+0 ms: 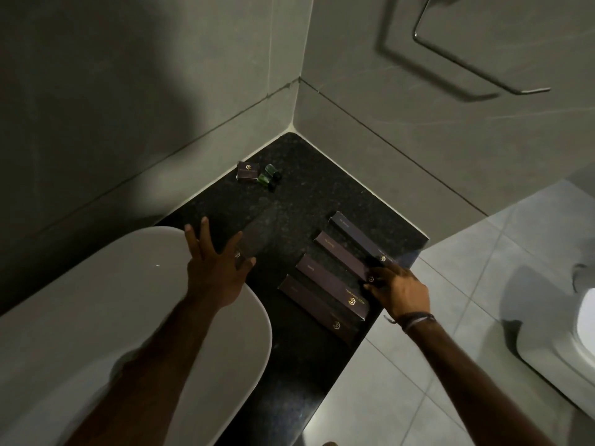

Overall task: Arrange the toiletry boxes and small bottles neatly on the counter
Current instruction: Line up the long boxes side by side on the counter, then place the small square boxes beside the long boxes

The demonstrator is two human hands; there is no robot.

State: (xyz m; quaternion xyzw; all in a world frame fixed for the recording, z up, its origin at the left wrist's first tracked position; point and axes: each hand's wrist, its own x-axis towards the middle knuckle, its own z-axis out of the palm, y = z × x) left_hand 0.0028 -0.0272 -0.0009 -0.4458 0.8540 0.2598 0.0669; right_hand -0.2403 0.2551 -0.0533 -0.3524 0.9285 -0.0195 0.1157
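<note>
Several long dark purple toiletry boxes (328, 284) lie side by side in a slanted row on the black speckled counter (299, 194), near its right edge. My right hand (401, 289) rests its fingertips on the near ends of the two farther boxes, without closing around either. My left hand (215, 268) grips the near end of another long dark box (257, 233), which is blurred and points toward the corner. A small square box (248, 171) and two small green bottles (269, 176) with black caps lie close together in the far corner.
A white oval basin (96, 317) fills the left, under my left forearm. Grey tiled walls meet at the corner behind the counter. A metal towel ring (476, 69) hangs on the right wall. Beyond the counter's right edge are the pale floor tiles and a white toilet (579, 326).
</note>
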